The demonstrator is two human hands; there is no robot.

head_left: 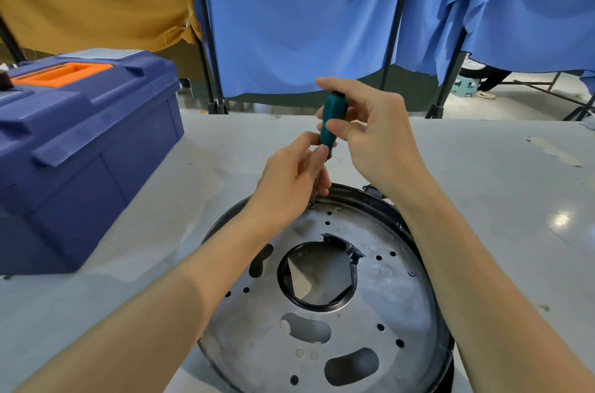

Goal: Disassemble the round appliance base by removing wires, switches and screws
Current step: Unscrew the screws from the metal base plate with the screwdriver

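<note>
Round base (389, 302), far rim: right grip (376, 135) clasps screwdriver (333, 119) handle, left grip (289, 183) pinches its shaft.

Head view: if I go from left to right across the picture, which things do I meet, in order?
Blue toolbox → left hand → teal screwdriver, held by both hands → right hand → small stool on the far floor. The round base spans under the hands, so it is left out.

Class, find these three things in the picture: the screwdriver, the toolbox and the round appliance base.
screwdriver (334, 112): head view, on its teal handle.
toolbox (64, 199): head view, on its blue front wall.
round appliance base (386, 296): head view, on the bare metal plate.
</note>
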